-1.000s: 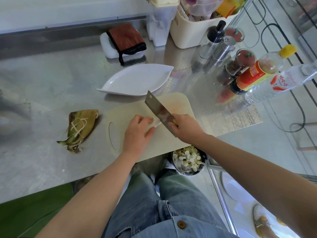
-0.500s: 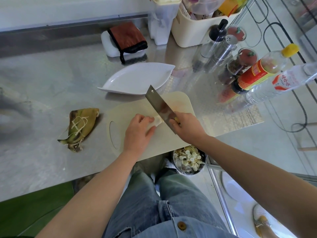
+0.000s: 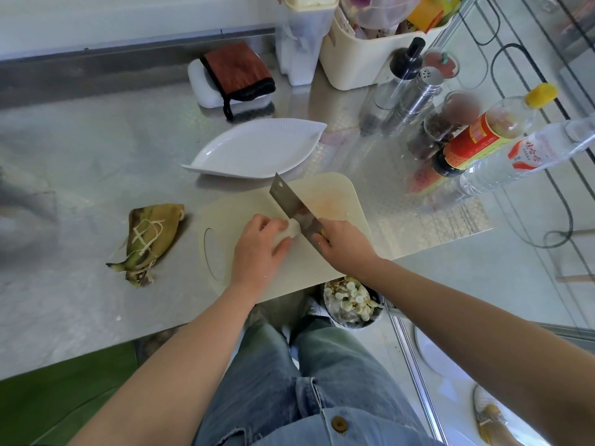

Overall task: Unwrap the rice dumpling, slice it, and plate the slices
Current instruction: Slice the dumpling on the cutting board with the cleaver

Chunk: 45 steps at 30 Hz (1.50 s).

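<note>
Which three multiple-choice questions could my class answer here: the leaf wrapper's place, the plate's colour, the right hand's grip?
1. Where is the leaf wrapper? A on the floor; B on the worktop, left of the cutting board; C in a sink.
2. What colour is the plate? A white; B blue; C black.
3. What is the right hand doing with its grip? A hanging open; B holding a spoon; C holding the cleaver.
Answers: 1 B, it lies on bare steel beside the board. 2 A, the plate is plain white. 3 C, fingers curl round the handle, blade against the rice dumpling.
</note>
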Tool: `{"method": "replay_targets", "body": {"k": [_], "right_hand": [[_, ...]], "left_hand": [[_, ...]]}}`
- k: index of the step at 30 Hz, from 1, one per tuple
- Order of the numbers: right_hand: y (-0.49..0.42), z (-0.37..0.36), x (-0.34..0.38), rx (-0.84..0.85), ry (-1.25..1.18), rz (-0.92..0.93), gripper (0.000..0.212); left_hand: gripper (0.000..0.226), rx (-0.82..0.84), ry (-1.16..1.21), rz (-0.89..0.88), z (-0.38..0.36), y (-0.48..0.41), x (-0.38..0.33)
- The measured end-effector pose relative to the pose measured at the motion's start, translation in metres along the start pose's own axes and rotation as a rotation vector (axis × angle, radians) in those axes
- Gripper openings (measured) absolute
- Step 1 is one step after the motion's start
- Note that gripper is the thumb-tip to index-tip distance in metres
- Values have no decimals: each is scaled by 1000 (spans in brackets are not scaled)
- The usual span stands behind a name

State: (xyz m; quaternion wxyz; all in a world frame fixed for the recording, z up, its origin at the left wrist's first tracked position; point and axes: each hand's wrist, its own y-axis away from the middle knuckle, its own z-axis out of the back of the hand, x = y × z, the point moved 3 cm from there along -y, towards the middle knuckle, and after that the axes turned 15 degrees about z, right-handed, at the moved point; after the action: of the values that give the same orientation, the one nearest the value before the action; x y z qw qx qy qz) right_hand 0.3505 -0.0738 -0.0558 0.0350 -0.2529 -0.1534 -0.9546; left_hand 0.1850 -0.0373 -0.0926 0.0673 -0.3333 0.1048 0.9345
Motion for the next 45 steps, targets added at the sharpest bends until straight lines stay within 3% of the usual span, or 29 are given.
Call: {"method": "replay_targets", "body": {"k": [11,33,40,45], "right_hand": [[1,20,2,-139,-64,36,23],[0,-2,-5,20,-3,6,20],[-1,6,-12,-45,81,-4,18],[-2,25,-19,-109,12,-23,19]], "left_hand": [[33,-77,-128,24,9,6,5],[26,-68,-113,27,7,9,10],[27,-44,-73,23,3,4,4],[27,-20,-54,16,-7,-7,-13]]}}
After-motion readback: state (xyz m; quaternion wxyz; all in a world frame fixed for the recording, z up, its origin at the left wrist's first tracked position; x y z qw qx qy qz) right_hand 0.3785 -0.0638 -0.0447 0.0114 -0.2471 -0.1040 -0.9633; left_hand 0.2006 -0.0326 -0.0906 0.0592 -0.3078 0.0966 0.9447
